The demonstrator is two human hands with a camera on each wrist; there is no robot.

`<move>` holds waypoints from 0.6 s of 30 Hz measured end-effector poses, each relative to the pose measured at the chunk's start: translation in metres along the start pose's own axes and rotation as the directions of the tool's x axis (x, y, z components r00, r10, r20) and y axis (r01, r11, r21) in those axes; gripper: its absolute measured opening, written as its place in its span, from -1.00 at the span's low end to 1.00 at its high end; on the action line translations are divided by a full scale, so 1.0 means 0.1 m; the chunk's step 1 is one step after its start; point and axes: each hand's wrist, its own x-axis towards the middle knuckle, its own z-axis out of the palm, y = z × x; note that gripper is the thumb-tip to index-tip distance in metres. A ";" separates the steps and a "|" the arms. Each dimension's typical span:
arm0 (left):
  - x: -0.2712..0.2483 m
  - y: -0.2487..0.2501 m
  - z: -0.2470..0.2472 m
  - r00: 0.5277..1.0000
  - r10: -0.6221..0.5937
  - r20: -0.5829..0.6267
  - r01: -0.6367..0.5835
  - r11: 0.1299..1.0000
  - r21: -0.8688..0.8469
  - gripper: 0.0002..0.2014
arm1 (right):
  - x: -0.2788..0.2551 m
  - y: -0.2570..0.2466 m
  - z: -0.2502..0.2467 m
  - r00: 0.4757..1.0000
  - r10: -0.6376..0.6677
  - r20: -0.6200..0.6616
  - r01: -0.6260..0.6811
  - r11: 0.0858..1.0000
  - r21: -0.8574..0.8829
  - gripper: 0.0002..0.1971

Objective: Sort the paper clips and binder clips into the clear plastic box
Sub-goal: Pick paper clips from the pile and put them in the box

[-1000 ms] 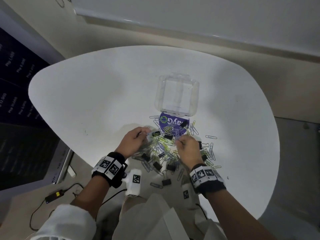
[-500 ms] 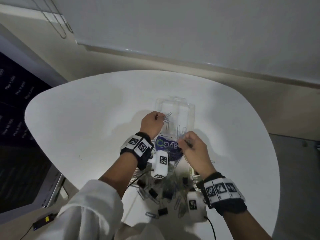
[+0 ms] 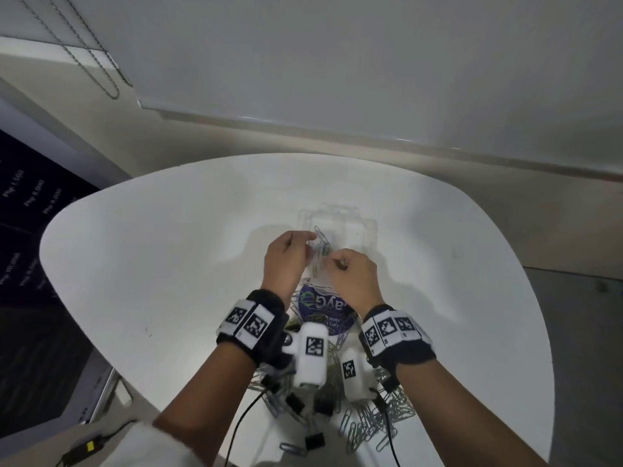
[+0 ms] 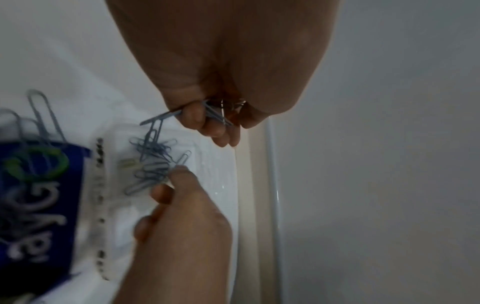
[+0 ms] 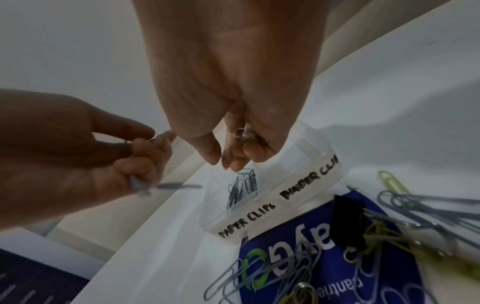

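Both hands hover over the clear plastic box (image 3: 337, 220) on the bench (image 3: 168, 264): left hand (image 3: 286, 257) pinching blue paper clips (image 4: 210, 111), right hand (image 3: 354, 274) curled round more clips (image 5: 242, 133).

My hands (image 3: 320, 264) hung over the clear plastic box (image 3: 365, 227) mid-tabletop (image 3: 168, 264); loose paper clips (image 3: 374, 423) and binder clips (image 3: 313, 439) lay nearer me, some paper clips inside it.

Both wrists: black bands (image 3: 251, 326) with white blocks bearing black square markers. White camera pod (image 3: 312, 353) under left wrist, second pod (image 3: 355, 375) under right, each marker-tagged. Black cable (image 3: 242, 419) trails off. White sleeve (image 3: 158, 444) on left arm.
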 end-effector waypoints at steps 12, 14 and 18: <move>0.29 -0.12 0.10 0.982 -0.117 0.145 0.116 0.993 0.014 -0.75 | 0.08 -0.14 0.07 0.993 -0.114 0.043 0.112 0.992 0.051 -0.81; 0.15 -0.13 0.04 0.991 -0.023 0.133 0.007 0.993 0.116 -0.73 | 0.11 -0.16 0.12 0.984 -0.121 0.130 0.120 0.993 0.021 -0.83; -0.01 -0.13 -0.01 0.973 0.191 0.126 -0.225 0.906 0.360 -0.71 | 0.06 -0.11 0.10 0.978 -0.111 0.175 0.105 0.994 0.039 -0.74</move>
